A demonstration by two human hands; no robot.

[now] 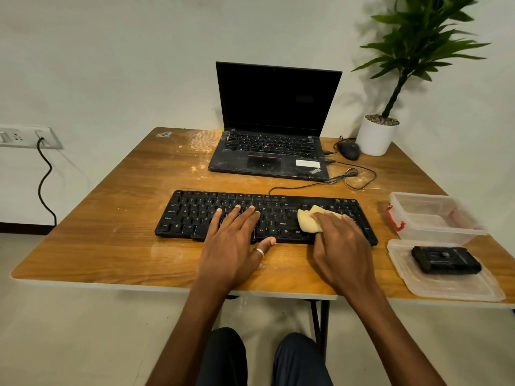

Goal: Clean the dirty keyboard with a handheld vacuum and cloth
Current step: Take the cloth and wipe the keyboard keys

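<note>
Keyboard (195, 215), black and full-size, lies directly under both hands, across the front of the wooden bench (111, 246).

The left hand (237, 240) is flat on the middle keys. Its fingers (239, 215) are straight and spread, holding nothing, and seem to steady the board. The right hand (340, 240) has its fingers curled over a bunched yellow cloth (306, 221), which it grips and presses onto the keys at the right end.

Just right of the right fingers, off the keyboard's end, a clear tub (434, 218) with red clips stands on the bench. Nearer the person a flat clear lid (418, 285) carries a black device (446, 260), possibly the vacuum; I cannot tell. Beyond the fingers, the keyboard's cable (306, 186) runs back to a dusty open laptop (276, 151). A mouse (348, 150) and a potted plant (418, 37) stand to the laptop's right.

Judging from this, wiping is under way at the right end and the left keys are not yet reached.

Risks:
- A hard sideways pull could let the cloth catch a keycap edge and lever it loose.
- If the left fingers lift, the board could slide and tug the cable.
- A wide stroke to the right could knock the tub.
- Pale dust on the bench in front of the keyboard could be dragged back onto the keys.
</note>
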